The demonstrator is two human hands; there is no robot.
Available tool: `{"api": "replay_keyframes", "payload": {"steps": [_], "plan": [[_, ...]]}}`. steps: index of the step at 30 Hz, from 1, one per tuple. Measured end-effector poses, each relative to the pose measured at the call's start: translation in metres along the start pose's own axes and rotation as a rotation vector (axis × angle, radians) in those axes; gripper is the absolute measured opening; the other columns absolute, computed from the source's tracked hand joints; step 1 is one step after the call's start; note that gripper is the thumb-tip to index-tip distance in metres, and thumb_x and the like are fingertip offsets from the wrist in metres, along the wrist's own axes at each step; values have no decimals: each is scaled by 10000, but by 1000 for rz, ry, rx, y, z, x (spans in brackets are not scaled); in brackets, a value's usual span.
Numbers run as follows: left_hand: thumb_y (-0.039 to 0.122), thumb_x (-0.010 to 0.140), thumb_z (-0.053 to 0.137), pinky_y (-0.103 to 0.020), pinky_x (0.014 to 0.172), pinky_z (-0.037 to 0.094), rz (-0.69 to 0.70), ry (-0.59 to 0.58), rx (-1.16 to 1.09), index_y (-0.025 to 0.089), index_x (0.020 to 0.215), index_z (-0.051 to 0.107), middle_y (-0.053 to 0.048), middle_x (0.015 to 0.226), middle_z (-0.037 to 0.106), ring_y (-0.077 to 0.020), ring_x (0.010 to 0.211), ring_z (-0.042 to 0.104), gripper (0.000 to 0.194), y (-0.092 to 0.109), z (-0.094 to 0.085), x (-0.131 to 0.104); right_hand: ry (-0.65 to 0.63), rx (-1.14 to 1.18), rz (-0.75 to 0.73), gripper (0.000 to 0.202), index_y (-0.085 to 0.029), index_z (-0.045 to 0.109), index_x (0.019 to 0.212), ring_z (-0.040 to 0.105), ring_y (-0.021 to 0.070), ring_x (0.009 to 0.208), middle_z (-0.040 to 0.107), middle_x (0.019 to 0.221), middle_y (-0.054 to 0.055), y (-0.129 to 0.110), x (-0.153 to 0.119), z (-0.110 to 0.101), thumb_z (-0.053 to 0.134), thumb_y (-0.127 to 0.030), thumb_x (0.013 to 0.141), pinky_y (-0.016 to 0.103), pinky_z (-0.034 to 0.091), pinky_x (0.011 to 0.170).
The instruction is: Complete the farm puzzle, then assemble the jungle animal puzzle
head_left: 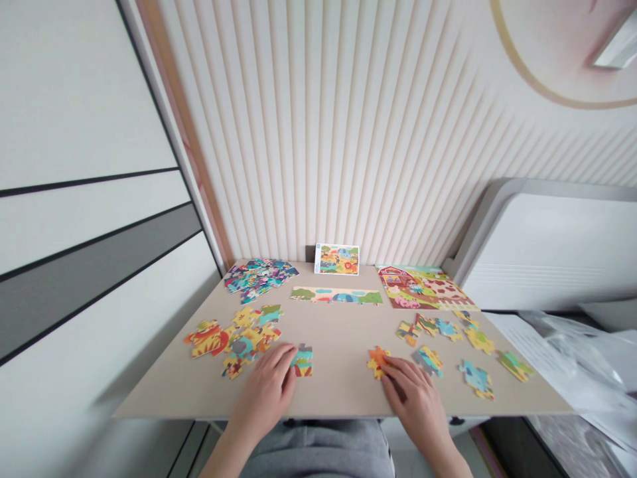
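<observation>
My left hand (pixel 269 378) rests low over the table, its curled fingers closed on the left edge of a green and blue puzzle piece (pixel 303 362). Further right, my right hand (pixel 413 385) has its fingertips closed on the right side of an orange and yellow puzzle piece (pixel 377 360). A joined puzzle strip (pixel 336 297) with trees and a blue elephant lies ahead of both hands. Beside my left hand is a cluster of loose yellow and orange pieces (pixel 249 338). Around my right hand lie several more pieces, including a blue one (pixel 475 377).
A picture card (pixel 340 259) stands against the ribbed wall. A heap of purple and teal pieces (pixel 259 275) sits at the back left. An assembled farm puzzle (pixel 428 289) is at the back right. Papers and clear plastic (pixel 572 352) lie beyond the right table edge.
</observation>
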State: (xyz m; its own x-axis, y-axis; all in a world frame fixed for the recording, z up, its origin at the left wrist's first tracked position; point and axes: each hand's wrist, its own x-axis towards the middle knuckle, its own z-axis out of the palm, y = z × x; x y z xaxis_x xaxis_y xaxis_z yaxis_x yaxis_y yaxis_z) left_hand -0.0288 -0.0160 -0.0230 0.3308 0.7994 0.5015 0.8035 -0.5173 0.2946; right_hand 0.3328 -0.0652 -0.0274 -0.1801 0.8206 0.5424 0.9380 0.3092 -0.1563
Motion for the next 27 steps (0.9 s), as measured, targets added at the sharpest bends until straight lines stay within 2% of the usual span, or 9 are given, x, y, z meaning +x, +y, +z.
{"api": "replay_keyframes", "payload": {"steps": [7, 15, 21, 27], "plan": [[183, 978, 494, -459, 1098, 547, -23, -3, -22, 252, 1373, 618, -93, 1363, 663, -265, 1272, 635, 420, 3, -1, 0, 21, 18, -7, 254, -296, 770, 1128, 704, 257, 1148, 748, 1258, 52, 1, 0, 0, 559, -395, 1027, 429, 559, 981], [263, 991, 538, -465, 1100, 538, -5, -38, -25, 246, 1398, 594, -104, 1355, 663, -283, 1291, 616, 412, 8, -10, 3, 7, 13, -4, 267, -296, 760, 1157, 688, 266, 1182, 736, 1290, 56, 2, -3, 1, 555, -410, 1030, 430, 558, 973], [255, 989, 546, -466, 1100, 538, -14, -44, -18, 247, 1392, 589, -99, 1342, 669, -276, 1271, 624, 406, 11, -12, 3, 37, 2, -7, 288, -300, 773, 1126, 711, 263, 1144, 750, 1254, 55, 3, -1, 1, 546, -446, 1023, 422, 571, 957], [261, 999, 533, -469, 1108, 532, -20, -52, -20, 244, 1387, 582, -94, 1350, 662, -273, 1278, 618, 392, 12, -14, 5, 5, -13, -8, 289, -301, 742, 1201, 686, 276, 1186, 724, 1316, 52, 7, -5, 4, 553, -432, 1026, 447, 549, 993]]}}
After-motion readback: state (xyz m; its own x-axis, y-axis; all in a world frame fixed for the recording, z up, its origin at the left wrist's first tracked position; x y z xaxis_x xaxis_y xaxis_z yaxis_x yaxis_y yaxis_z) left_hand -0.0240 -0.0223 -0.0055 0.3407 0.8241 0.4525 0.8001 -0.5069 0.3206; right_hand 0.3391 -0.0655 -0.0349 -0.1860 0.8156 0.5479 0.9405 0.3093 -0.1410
